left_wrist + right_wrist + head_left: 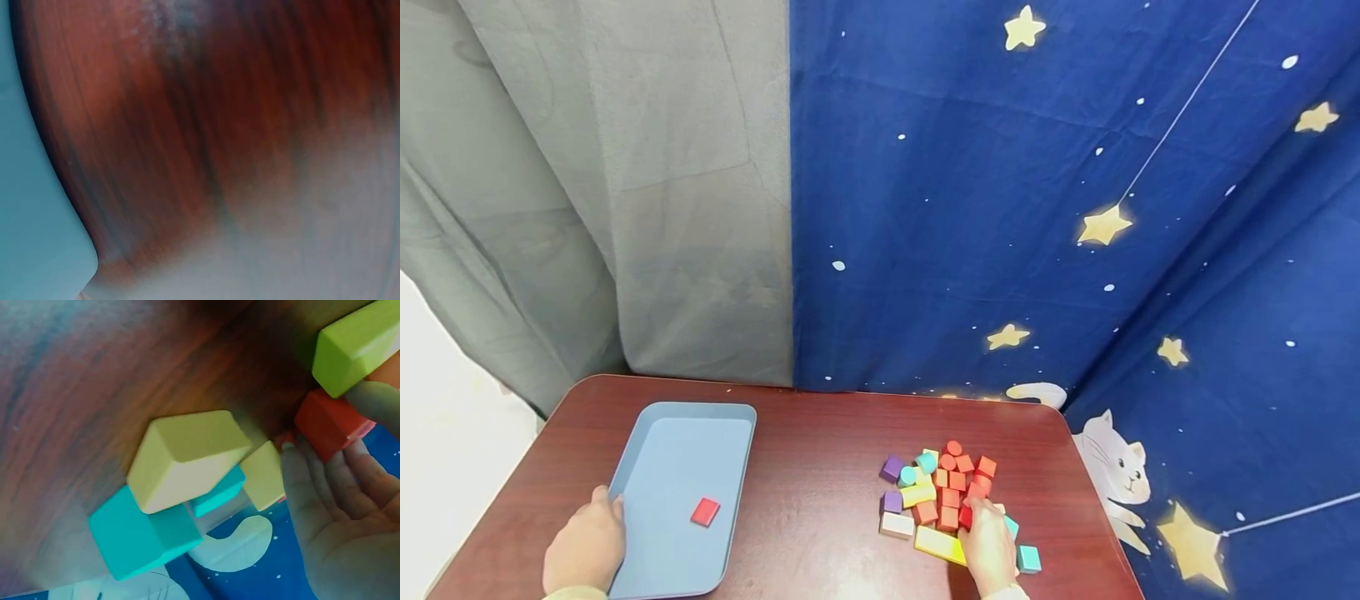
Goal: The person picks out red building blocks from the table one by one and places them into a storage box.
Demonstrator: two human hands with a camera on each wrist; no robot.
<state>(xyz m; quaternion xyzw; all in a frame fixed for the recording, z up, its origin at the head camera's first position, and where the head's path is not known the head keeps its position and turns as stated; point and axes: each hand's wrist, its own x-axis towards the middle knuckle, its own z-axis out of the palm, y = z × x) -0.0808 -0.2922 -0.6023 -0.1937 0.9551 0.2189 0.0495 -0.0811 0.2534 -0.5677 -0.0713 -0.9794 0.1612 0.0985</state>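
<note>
My left hand (585, 542) grips the left rim of a blue-grey tray (688, 467) at the table's left side. Inside the tray lies a flat red block (705, 512). In the left wrist view only a rounded part of the tray (37, 200) shows, and the hand is out of sight. My right hand (987, 546) reaches into the near right part of a block cluster. Between its thumb and fingers it pinches a red block (331, 425), beside a long yellow block (353, 353). Cream (187, 453) and teal (140, 531) blocks stand close by.
Several red and orange blocks (949, 497) crowd the cluster's middle. Purple blocks (892, 468), a white block (897, 525) and a yellow block (917, 494) lie at its left. Behind the brown table (820, 483) hang a grey curtain (700, 250) and a blue star curtain (940, 208).
</note>
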